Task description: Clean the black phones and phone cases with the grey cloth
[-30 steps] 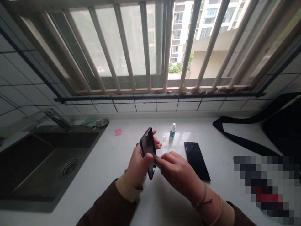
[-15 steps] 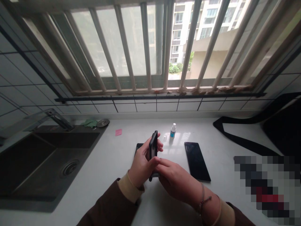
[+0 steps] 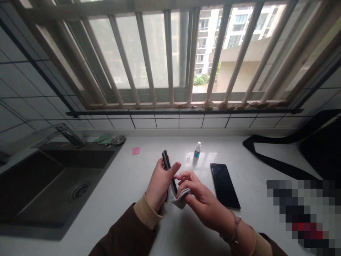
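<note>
My left hand (image 3: 159, 179) is closed round a black phone (image 3: 165, 160), which it holds on edge and tilted above the counter. My right hand (image 3: 200, 199) pinches a light grey cloth (image 3: 181, 200) at the phone's lower end. Whether the cloth presses on the phone's face is hard to see. Another flat black device with a glossy screen (image 3: 225, 185) lies to the right of my right hand. Beyond my hands stands a small white bottle with a blue label (image 3: 197, 151), and a small clear cap (image 3: 188, 158) is beside it.
A pink sticky note (image 3: 135, 151) lies on the white counter (image 3: 128, 199). At the left are a dark sink (image 3: 53, 188), a faucet (image 3: 68, 135), a green cloth (image 3: 103, 139) and a metal strainer (image 3: 118, 140). A black strap (image 3: 277, 165) and a blurred-out patch occupy the right.
The phone has tilted to the left in my left hand. My right hand has drawn away from my left thumb, and the grey cloth in it now shows clearly.
</note>
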Demonstrator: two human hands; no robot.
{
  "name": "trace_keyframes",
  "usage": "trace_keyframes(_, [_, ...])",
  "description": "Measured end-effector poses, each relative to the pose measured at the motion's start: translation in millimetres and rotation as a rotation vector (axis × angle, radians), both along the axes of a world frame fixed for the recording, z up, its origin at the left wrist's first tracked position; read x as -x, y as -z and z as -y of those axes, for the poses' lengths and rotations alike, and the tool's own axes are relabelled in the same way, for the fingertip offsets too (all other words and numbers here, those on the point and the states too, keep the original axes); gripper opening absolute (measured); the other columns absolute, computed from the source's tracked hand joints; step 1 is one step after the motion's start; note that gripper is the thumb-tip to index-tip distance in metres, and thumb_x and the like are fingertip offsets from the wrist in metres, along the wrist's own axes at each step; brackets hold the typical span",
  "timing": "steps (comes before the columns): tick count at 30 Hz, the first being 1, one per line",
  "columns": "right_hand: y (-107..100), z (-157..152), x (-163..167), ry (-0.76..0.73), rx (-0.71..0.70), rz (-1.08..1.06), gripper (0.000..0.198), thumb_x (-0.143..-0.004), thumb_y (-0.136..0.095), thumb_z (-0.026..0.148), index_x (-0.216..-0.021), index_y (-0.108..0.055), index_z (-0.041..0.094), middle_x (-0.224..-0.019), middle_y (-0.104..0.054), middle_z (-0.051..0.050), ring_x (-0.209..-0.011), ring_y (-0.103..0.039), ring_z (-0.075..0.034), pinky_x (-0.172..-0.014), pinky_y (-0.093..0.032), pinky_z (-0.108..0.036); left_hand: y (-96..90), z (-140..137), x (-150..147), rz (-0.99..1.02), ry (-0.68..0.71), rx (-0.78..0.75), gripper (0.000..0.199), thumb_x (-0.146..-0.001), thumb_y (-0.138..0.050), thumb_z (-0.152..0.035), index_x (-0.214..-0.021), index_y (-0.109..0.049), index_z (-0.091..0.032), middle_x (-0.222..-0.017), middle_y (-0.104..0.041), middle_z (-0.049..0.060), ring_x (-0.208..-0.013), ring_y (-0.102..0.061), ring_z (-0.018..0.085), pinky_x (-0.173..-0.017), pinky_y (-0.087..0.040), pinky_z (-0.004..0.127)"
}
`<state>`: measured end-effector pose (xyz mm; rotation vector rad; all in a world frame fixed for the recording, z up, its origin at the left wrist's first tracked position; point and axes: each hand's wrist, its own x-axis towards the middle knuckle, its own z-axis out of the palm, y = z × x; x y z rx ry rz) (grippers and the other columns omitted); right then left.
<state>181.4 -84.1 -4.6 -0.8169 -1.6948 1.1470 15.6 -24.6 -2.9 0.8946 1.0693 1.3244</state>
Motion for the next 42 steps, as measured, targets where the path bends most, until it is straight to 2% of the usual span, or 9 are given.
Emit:
trace_keyframes(4, [1, -2, 1, 0.061, 0.037, 0.101, 0.017, -0.101, -0.055, 0.019, -0.099, -0.071, 0.022, -0.118, -0.059, -0.008, -0.109, -0.061, -0.021, -0.096, -0.051, -0.036, -1.0, 0, 3, -0.179, 0.072, -0.104, 0.069, -0.075, -0.093, -0.053, -0.126, -0.063, -0.016, -0.106, -0.074, 0.010, -0.094, -0.070, 0.023, -0.082, -0.054, 0.030])
trace_keyframes(9, [8, -10, -3, 0.145, 0.166, -0.021, 0.020, -0.104, -0.054, 0.028, -0.096, -0.071, 0.021, -0.100, -0.061, -0.005, -0.091, -0.059, -0.019, -0.082, -0.048, -0.031, -10.3, 3, -5, 0.078, 0.117, -0.096, 0.052, -0.093, -0.074, -0.061, -0.123, -0.067, -0.019, -0.113, -0.074, 0.008, -0.096, -0.069, 0.019, -0.087, -0.054, 0.027])
trace_keyframes(15, [21, -9, 0, -0.018, 0.426, -0.370, 0.018, -0.101, -0.064, 0.033, -0.094, -0.073, 0.020, -0.095, -0.063, -0.003, -0.082, -0.058, -0.015, -0.071, -0.048, -0.026, -23.5, 8, -7, 0.416, 0.301, 0.165, 0.076, -0.103, -0.038, -0.075, -0.129, -0.072, -0.011, -0.124, -0.075, 0.020, -0.101, -0.075, 0.028, -0.094, -0.059, 0.039])
trace_keyframes(19, [22, -10, 3, -0.029, 0.503, -0.417, 0.016, -0.100, -0.064, 0.032, -0.097, -0.075, 0.021, -0.092, -0.067, -0.002, -0.081, -0.062, -0.015, -0.073, -0.051, -0.026, -22.1, 8, -4, 0.440, 0.353, 0.336, 0.080, -0.105, -0.039, -0.069, -0.131, -0.071, 0.000, -0.118, -0.076, 0.025, -0.098, -0.076, 0.028, -0.093, -0.061, 0.037])
trace_keyframes(22, [14, -11, -2, 0.126, 0.289, -0.226, 0.020, -0.101, -0.060, 0.032, -0.098, -0.077, 0.022, -0.105, -0.073, -0.006, -0.098, -0.068, -0.021, -0.091, -0.055, -0.034, -22.2, 8, -5, 0.459, 0.252, 0.286, 0.067, -0.108, -0.042, -0.059, -0.150, -0.059, -0.010, -0.115, -0.077, 0.020, -0.095, -0.077, 0.027, -0.090, -0.063, 0.040])
trace_keyframes(25, [6, -13, -14, 0.533, -0.021, 0.009, 0.024, -0.102, -0.058, 0.033, -0.109, -0.078, 0.022, -0.123, -0.073, -0.010, -0.117, -0.068, -0.027, -0.105, -0.054, -0.043, -25.4, 9, -5, 0.445, 0.187, 0.191, 0.062, -0.109, -0.046, -0.053, -0.167, -0.035, -0.034, -0.113, -0.077, 0.013, -0.095, -0.077, 0.027, -0.086, -0.065, 0.046])
trace_keyframes(29, [4, -15, -29, 0.883, -0.168, 0.166, 0.033, -0.105, -0.055, 0.034, -0.127, -0.076, 0.020, -0.123, -0.078, -0.012, -0.112, -0.075, -0.029, -0.097, -0.062, -0.045, -26.6, 12, -6, 0.412, 0.371, 0.259, 0.063, -0.108, -0.042, -0.061, -0.166, -0.036, -0.037, -0.105, -0.075, 0.012, -0.089, -0.076, 0.027, -0.075, -0.066, 0.045])
trace_keyframes(34, [15, -16, -25, 0.751, -0.484, 0.456, 0.043, -0.105, -0.052, 0.017, -0.145, -0.067, 0.015, -0.136, -0.075, -0.015, -0.121, -0.075, -0.028, -0.104, -0.064, -0.044, -14.0, 18, -10, 0.320, 0.591, 0.404, 0.062, -0.107, -0.046, -0.060, -0.160, -0.050, -0.027, -0.107, -0.077, 0.015, -0.084, -0.076, 0.025, -0.071, -0.064, 0.038])
trace_keyframes(42, [27, -20, -15, 0.519, -0.671, 0.537, 0.055, -0.099, -0.046, -0.002, -0.149, -0.064, 0.015, -0.145, -0.069, -0.014, -0.135, -0.067, -0.024, -0.116, -0.056, -0.039, -5.3, 12, -13, 0.335, 0.444, 0.236, 0.048, -0.108, -0.055, -0.046, -0.153, -0.059, -0.030, -0.138, -0.071, 0.009, -0.109, -0.075, 0.021, -0.097, -0.060, 0.032])
